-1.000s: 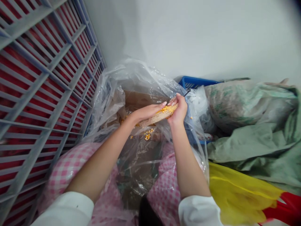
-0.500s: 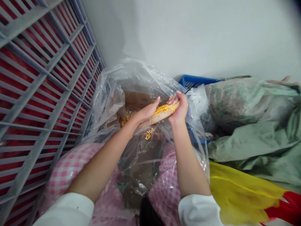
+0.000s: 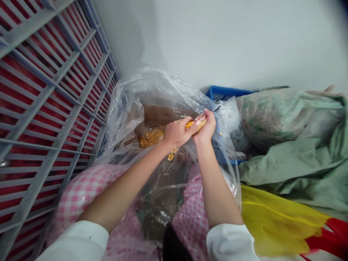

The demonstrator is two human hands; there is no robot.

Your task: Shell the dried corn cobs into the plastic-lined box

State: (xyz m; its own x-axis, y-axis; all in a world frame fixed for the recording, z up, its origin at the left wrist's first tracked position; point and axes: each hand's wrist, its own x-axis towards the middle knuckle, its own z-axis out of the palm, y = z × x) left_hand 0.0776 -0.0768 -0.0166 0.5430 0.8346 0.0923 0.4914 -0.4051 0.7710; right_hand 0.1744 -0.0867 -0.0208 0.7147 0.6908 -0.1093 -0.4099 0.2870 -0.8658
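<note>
An ear of dried corn (image 3: 189, 125) is held between my two hands over a clear plastic bag (image 3: 125, 98). My left hand (image 3: 176, 132) is closed over the cob, thumb reaching along the yellow kernels, and hides much of it. At the cob's right end my right hand (image 3: 206, 125) wraps round it. A thin dark rod (image 3: 216, 108) sticks out beyond the right fingers; whether that hand grips it I cannot tell. Loose corn kernels (image 3: 151, 138) lie heaped below to the left, and a smaller cluster of kernels (image 3: 171, 155) rests on the plastic nearer me.
A slatted plastic crate (image 3: 56, 87) rises at the left, red showing behind it. Brown cardboard (image 3: 165, 112) lines the bag. On the right are a blue basket (image 3: 231, 91), a stuffed sack (image 3: 285, 116), green cloth (image 3: 299, 170) and a yellow bag (image 3: 274, 221). Behind stands a white wall (image 3: 231, 40).
My left hand has slid right and up along the cob toward my right hand, its fingers closing over the kernels. More of the kernel heap shows. My right hand has barely moved.
</note>
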